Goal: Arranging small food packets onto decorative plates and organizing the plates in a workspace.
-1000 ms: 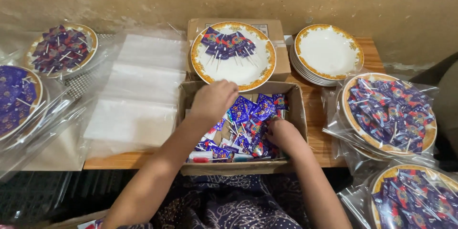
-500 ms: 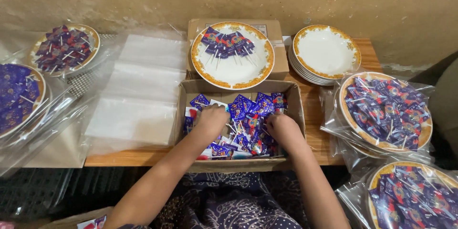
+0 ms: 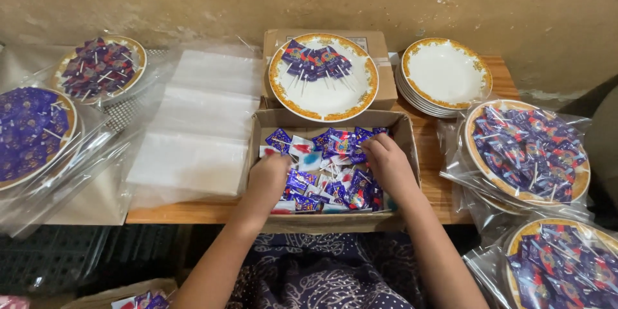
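Reaching into the open cardboard box (image 3: 404,130), both hands sit among the wrapped lollipops (image 3: 335,145) — purple, blue and red wrappers with white sticks. The left hand (image 3: 269,179) is curled down onto the heap at the box's 8 o'clock; whether it grips any I cannot tell. The right hand (image 3: 386,162), at 3 o'clock, has fingers bent onto wrappers — grip equally unclear. Beyond the box at 12 o'clock, a gold-rimmed plate (image 3: 322,100) carries a few lollipops; a stack of empty plates (image 3: 445,74) stands at 2 o'clock.
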